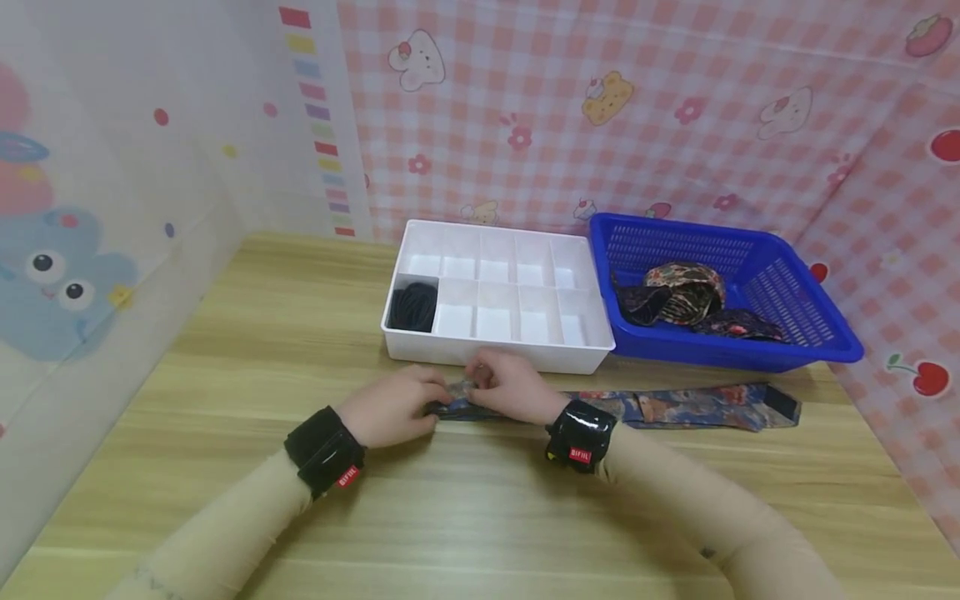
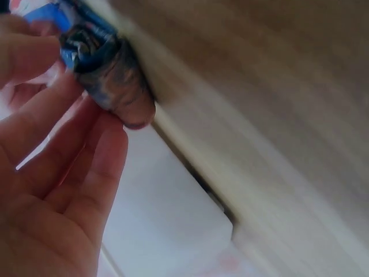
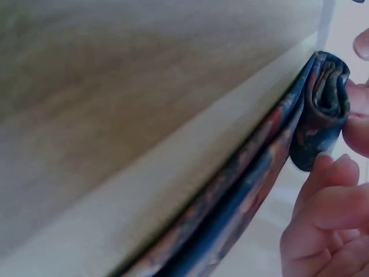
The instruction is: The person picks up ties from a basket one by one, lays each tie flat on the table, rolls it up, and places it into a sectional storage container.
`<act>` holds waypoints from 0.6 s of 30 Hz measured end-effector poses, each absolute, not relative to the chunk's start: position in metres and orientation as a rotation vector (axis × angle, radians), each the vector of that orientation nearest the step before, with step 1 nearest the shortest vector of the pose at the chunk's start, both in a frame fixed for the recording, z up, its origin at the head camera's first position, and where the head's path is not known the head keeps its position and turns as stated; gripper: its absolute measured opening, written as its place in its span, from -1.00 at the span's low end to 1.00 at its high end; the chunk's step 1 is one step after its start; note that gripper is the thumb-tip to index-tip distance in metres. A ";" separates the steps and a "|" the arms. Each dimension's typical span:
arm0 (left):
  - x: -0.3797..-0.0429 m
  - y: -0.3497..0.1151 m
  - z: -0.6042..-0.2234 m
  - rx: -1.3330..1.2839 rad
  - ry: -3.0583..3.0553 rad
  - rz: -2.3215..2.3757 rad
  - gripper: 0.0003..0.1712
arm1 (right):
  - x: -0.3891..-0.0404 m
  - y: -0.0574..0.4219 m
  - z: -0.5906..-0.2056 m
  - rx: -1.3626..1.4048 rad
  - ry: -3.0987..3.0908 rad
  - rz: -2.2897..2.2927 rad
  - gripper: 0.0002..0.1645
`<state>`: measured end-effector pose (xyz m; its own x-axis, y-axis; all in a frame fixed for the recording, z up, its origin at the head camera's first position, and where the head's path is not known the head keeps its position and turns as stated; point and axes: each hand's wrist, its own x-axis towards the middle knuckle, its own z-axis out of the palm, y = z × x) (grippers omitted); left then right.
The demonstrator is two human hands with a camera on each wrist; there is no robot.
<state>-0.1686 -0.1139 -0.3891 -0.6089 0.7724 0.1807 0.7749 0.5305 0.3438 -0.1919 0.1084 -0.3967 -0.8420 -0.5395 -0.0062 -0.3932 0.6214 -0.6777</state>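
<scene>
A blue floral necktie (image 1: 690,407) lies along the table, folded lengthwise, its left end wound into a small roll (image 2: 118,86). My left hand (image 1: 393,406) holds that roll from the left, fingertips against its side. From the other side my right hand (image 1: 513,387) reaches over the tie with bent fingers, its fingertips at the roll's edge. Layers of the coil (image 3: 326,109) show in the right wrist view, and the flat double strip trails away from it. The hands partly cover the roll in the head view.
Behind the hands stands a white divided box (image 1: 498,354); a dark coiled bundle (image 1: 414,307) sits in its front left compartment. To its right, a blue basket (image 1: 750,354) holds several patterned rolled cloths (image 1: 686,292). A patterned curtain (image 1: 517,100) hangs behind.
</scene>
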 end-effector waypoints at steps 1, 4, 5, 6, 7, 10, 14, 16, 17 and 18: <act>-0.167 -0.112 -0.390 -1.384 -2.744 -0.598 -0.70 | -0.191 0.107 -0.396 -0.822 2.667 -0.992 -0.83; -0.166 -0.109 -0.392 -1.361 -2.757 -0.563 -0.71 | -0.189 0.105 -0.397 -0.921 2.727 -0.880 -0.91; -0.166 -0.109 -0.393 -1.351 -2.753 -0.558 -0.71 | -0.189 0.104 -0.397 -0.924 2.737 -0.848 -0.91; -0.167 -0.109 -0.394 -1.339 -2.754 -0.559 -0.71 | -0.188 0.104 -0.397 -0.916 2.741 -0.824 -0.91; -0.167 -0.109 -0.395 -1.326 -2.763 -0.559 -0.71 | -0.188 0.104 -0.397 -0.907 2.747 -0.798 -0.90; -0.172 -0.110 -0.397 -1.287 -2.806 -0.553 -0.67 | -0.187 0.104 -0.396 -0.884 2.746 -0.770 -0.89; -0.177 -0.110 -0.399 -1.255 -2.862 -0.524 -0.62 | -0.187 0.104 -0.395 -0.872 2.737 -0.765 -0.89; -0.179 -0.109 -0.399 -1.255 -2.850 -0.521 -0.63 | -0.186 0.103 -0.395 -0.858 2.730 -0.772 -0.89; -0.179 -0.108 -0.399 -1.251 -2.842 -0.525 -0.63 | -0.186 0.103 -0.396 -0.849 2.725 -0.775 -0.90; -0.179 -0.108 -0.399 -1.249 -2.833 -0.529 -0.63 | -0.186 0.103 -0.396 -0.842 2.721 -0.781 -0.90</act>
